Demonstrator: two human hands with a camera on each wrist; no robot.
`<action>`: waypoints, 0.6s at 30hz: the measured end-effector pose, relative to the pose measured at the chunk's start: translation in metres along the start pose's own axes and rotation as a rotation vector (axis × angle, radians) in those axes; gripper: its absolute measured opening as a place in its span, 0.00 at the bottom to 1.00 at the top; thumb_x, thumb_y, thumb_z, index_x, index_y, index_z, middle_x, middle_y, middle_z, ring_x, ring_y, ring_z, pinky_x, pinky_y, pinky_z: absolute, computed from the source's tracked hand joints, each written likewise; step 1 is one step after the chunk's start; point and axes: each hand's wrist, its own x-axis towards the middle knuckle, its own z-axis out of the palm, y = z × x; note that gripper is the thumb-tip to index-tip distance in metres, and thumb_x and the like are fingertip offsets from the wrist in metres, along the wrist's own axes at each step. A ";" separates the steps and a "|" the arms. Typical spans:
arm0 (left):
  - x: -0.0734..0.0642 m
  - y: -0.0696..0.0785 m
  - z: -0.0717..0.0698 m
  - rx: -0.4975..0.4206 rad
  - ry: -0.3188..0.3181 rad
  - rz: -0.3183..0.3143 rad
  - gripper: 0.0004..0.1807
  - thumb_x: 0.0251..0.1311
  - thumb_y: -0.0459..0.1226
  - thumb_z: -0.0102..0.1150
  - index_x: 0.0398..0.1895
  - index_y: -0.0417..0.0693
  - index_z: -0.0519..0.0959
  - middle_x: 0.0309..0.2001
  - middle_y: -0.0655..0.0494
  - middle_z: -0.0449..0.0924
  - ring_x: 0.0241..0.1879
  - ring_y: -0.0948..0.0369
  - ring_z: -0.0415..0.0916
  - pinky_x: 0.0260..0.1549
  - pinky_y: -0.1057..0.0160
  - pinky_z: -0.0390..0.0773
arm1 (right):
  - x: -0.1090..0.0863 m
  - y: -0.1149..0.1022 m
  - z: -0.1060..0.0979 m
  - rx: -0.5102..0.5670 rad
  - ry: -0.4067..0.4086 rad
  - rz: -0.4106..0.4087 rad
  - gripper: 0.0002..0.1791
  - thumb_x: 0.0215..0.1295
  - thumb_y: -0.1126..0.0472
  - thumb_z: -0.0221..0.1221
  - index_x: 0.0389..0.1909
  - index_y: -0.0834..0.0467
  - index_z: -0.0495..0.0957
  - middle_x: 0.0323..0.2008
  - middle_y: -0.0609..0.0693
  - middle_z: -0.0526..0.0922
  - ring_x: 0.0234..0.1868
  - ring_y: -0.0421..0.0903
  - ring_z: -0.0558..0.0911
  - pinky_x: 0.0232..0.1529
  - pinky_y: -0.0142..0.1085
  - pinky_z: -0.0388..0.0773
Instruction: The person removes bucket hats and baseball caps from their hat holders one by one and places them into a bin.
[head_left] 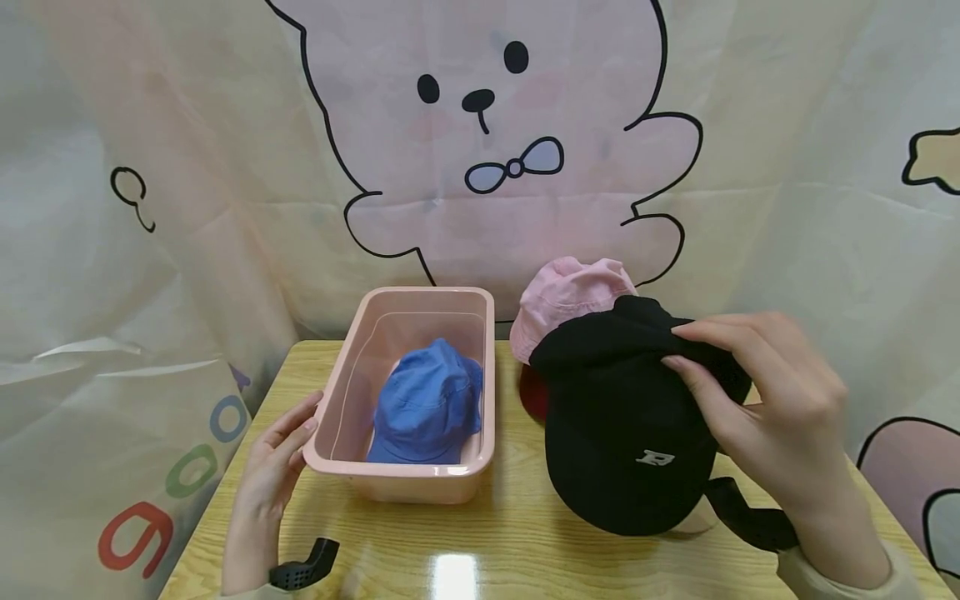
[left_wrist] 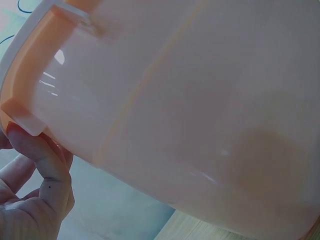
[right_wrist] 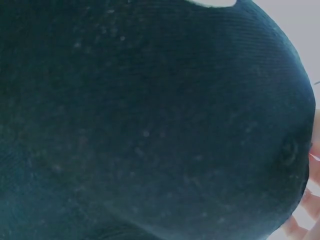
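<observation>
My right hand pinches a black baseball cap with a small white letter on its front, between thumb and fingers at the crown's right side. The cap's dark fabric fills most of the right wrist view. At the left, my left hand holds the rim of a pink plastic bin; in the left wrist view its curled fingers meet the edge of the bin's outer wall. Inside the bin lies a blue cap, its brim toward me.
Behind the black cap sits a pink cap. A dark red item and a beige one show only partly past the black cap. All stand on a wooden table before a cartoon-printed curtain.
</observation>
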 end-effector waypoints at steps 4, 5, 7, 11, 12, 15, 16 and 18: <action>0.000 0.000 0.000 0.003 0.004 -0.006 0.19 0.68 0.28 0.48 0.57 0.54 0.79 0.49 0.68 0.82 0.47 0.70 0.80 0.41 0.72 0.81 | 0.001 0.000 0.005 0.025 -0.017 -0.002 0.25 0.64 0.46 0.60 0.29 0.67 0.84 0.27 0.60 0.83 0.32 0.51 0.75 0.47 0.19 0.67; 0.000 0.000 0.000 0.006 0.003 -0.008 0.19 0.68 0.28 0.48 0.57 0.54 0.79 0.49 0.68 0.82 0.47 0.70 0.80 0.41 0.72 0.80 | 0.002 0.000 0.006 0.031 -0.020 -0.003 0.25 0.64 0.46 0.60 0.30 0.67 0.84 0.27 0.60 0.83 0.32 0.50 0.75 0.47 0.19 0.67; -0.001 0.001 0.000 0.009 0.004 -0.009 0.19 0.68 0.28 0.49 0.57 0.54 0.79 0.49 0.68 0.82 0.47 0.70 0.80 0.41 0.72 0.80 | 0.003 0.001 0.008 0.044 -0.030 -0.007 0.24 0.65 0.47 0.60 0.30 0.67 0.84 0.27 0.59 0.83 0.32 0.49 0.75 0.47 0.19 0.67; -0.001 0.001 0.000 0.010 -0.003 -0.001 0.20 0.68 0.28 0.48 0.58 0.53 0.78 0.49 0.68 0.82 0.47 0.70 0.80 0.41 0.72 0.80 | 0.006 0.001 0.012 0.069 -0.068 -0.006 0.24 0.65 0.47 0.59 0.30 0.67 0.84 0.27 0.58 0.82 0.33 0.46 0.75 0.48 0.19 0.67; -0.001 0.001 0.000 0.009 -0.002 0.002 0.20 0.68 0.28 0.48 0.58 0.52 0.78 0.49 0.68 0.82 0.47 0.70 0.80 0.41 0.72 0.80 | 0.007 0.000 0.013 0.075 -0.080 -0.003 0.24 0.65 0.47 0.59 0.31 0.67 0.84 0.27 0.58 0.82 0.34 0.46 0.75 0.48 0.19 0.67; -0.001 0.001 0.000 0.008 -0.005 0.003 0.20 0.68 0.28 0.48 0.58 0.53 0.79 0.49 0.68 0.82 0.47 0.70 0.80 0.41 0.72 0.80 | 0.010 -0.003 0.015 0.076 -0.107 0.002 0.25 0.66 0.46 0.58 0.31 0.67 0.83 0.28 0.57 0.83 0.34 0.48 0.75 0.48 0.18 0.67; -0.001 0.001 0.000 0.009 -0.005 0.003 0.20 0.68 0.28 0.48 0.58 0.53 0.79 0.49 0.68 0.82 0.47 0.70 0.80 0.41 0.72 0.80 | 0.011 -0.003 0.017 0.078 -0.109 0.002 0.25 0.66 0.46 0.58 0.31 0.67 0.83 0.28 0.57 0.83 0.33 0.49 0.75 0.48 0.18 0.66; -0.001 0.001 0.000 0.004 -0.007 0.006 0.20 0.68 0.28 0.48 0.57 0.53 0.79 0.49 0.68 0.82 0.47 0.70 0.80 0.41 0.72 0.80 | 0.014 -0.004 0.020 0.092 -0.106 -0.004 0.24 0.66 0.46 0.58 0.31 0.67 0.83 0.28 0.57 0.83 0.33 0.50 0.75 0.48 0.18 0.66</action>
